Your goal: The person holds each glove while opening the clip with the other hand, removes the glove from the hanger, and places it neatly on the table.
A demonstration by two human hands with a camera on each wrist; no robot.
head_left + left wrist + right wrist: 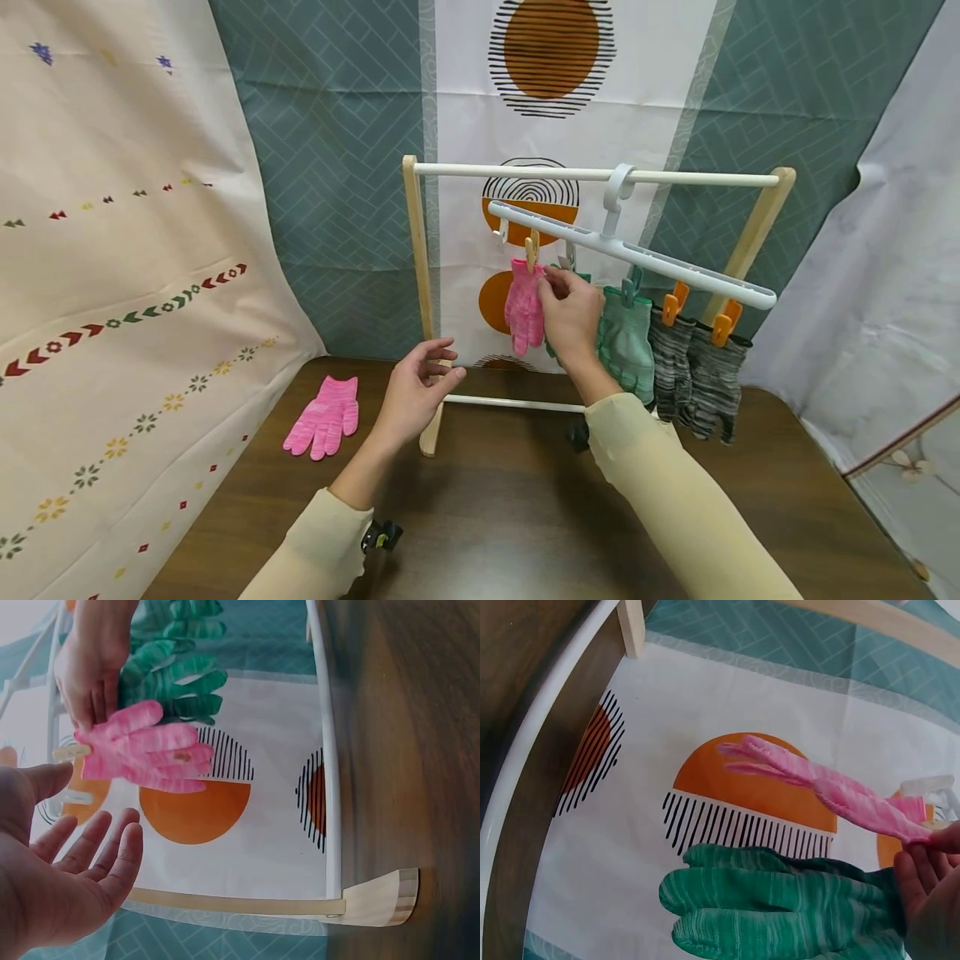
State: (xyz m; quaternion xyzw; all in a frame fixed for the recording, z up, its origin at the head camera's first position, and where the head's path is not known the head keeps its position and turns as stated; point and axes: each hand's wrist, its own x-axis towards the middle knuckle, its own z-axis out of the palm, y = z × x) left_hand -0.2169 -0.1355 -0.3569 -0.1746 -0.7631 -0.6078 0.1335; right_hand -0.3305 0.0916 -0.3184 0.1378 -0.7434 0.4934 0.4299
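Note:
A pink glove (525, 307) hangs by a wooden clothespin (532, 251) from the left part of a white hanger (630, 251). At its cuff, my right hand (572, 312) pinches the pink fabric between thumb and fingers, also seen in the right wrist view. My left hand (420, 387) is raised left of and below this glove, fingers spread and relaxed, holding nothing. Green gloves (627, 342) hang just right of my right hand, partly behind it. A second pink glove (324, 418) lies flat on the table, left of my left hand.
The hanger hooks over the top bar (517, 172) of a wooden-sided rack (417, 242). Grey striped gloves (716, 379) hang at its right end from orange clips (725, 323). A lower white bar (517, 404) crosses above the brown table (495, 517). Patterned cloths surround it.

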